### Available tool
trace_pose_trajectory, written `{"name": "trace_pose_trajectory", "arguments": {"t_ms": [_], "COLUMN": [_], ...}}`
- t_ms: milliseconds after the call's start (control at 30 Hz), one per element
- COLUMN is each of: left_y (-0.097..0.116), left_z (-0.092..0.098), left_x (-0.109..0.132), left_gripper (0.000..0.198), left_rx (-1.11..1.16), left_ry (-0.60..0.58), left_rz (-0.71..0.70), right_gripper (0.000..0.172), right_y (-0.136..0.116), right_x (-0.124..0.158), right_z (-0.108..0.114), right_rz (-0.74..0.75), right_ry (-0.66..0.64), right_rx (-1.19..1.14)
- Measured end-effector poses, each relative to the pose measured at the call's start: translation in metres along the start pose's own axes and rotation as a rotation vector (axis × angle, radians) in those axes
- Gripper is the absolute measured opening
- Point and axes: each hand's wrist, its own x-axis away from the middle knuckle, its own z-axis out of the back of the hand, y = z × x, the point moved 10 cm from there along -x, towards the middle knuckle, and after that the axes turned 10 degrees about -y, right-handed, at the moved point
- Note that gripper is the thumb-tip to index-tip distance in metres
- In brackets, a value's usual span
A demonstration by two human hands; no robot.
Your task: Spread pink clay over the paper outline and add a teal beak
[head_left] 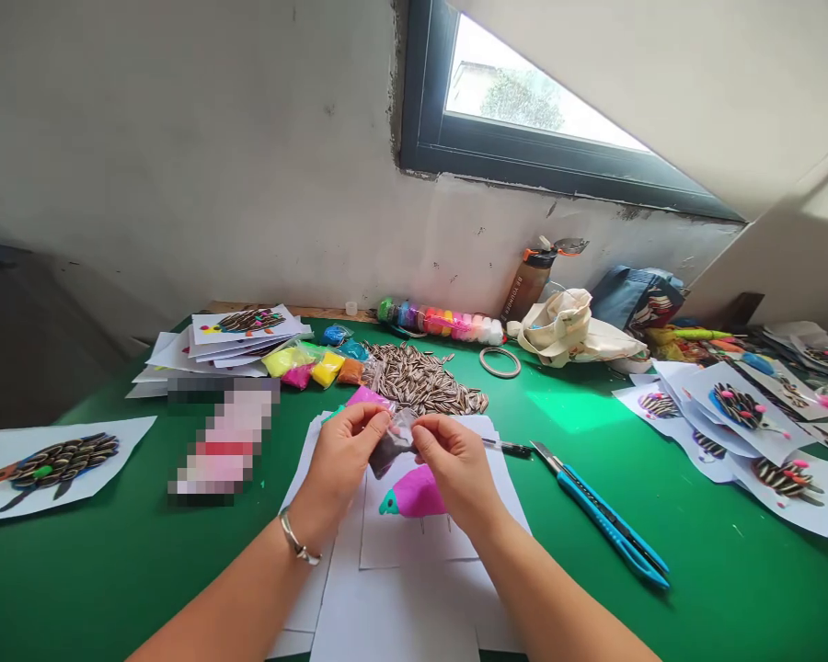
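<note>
Between my two hands is a small clear plastic bag of dark clay (pixel 389 450), pinched at its top edges. My left hand (pixel 341 460) grips one side with thumb and forefinger, and my right hand (pixel 459 469) grips the other. Directly below lies a white sheet (pixel 386 547) bearing a magenta clay bird shape (pixel 419 494) with a teal head and two thin drawn legs. My right hand partly covers the bird's right end. More white paper (pixel 393 616) is stacked beneath that sheet.
A heap of striped sunflower seeds (pixel 424 379) lies beyond my hands, beside bagged coloured clay (pixel 327 370). A blue utility knife (pixel 603 515) and a pen (pixel 507 448) are to the right. Seed-covered pictures (pixel 738 405) lie right, others (pixel 248 324) left. A bottle (pixel 528 280) stands by the wall.
</note>
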Motion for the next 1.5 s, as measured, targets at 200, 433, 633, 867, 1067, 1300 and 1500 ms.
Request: {"name": "trace_pose_trajectory", "arguments": {"t_ms": [200, 433, 633, 867, 1067, 1300, 1500], "left_y": [0.004, 0.015, 0.013, 0.004, 0.006, 0.005, 0.002], "left_z": [0.014, 0.014, 0.009, 0.002, 0.003, 0.007, 0.014], "left_x": [0.001, 0.006, 0.004, 0.001, 0.002, 0.001, -0.001], "left_gripper": [0.023, 0.024, 0.026, 0.026, 0.025, 0.025, 0.025], "left_rx": [-0.128, -0.182, -0.117, -0.005, 0.017, -0.032, -0.075], "left_ry": [0.119, 0.126, 0.079, 0.012, 0.016, 0.036, 0.072], "left_rz": [-0.070, -0.102, -0.067, -0.038, -0.041, -0.066, -0.094], "right_gripper": [0.024, 0.022, 0.025, 0.020, 0.009, 0.010, 0.025], "right_y": [0.003, 0.009, 0.022, 0.018, 0.002, -0.011, -0.006], "right_x": [0.006, 0.006, 0.010, 0.004, 0.005, 0.009, 0.012], "right_z": [-0.016, -0.019, -0.028, -0.021, -0.017, -0.020, -0.034], "right_rz": [-0.126, -0.230, -0.319, -0.245, -0.131, 0.000, -0.103], "right_ry": [-0.146, -0.240, -0.352, -0.276, -0.195, -0.205, -0.351], "right_rx": [-0.085, -0.150, -0.473, -0.215, -0.069, -0.144, -0.057]}}
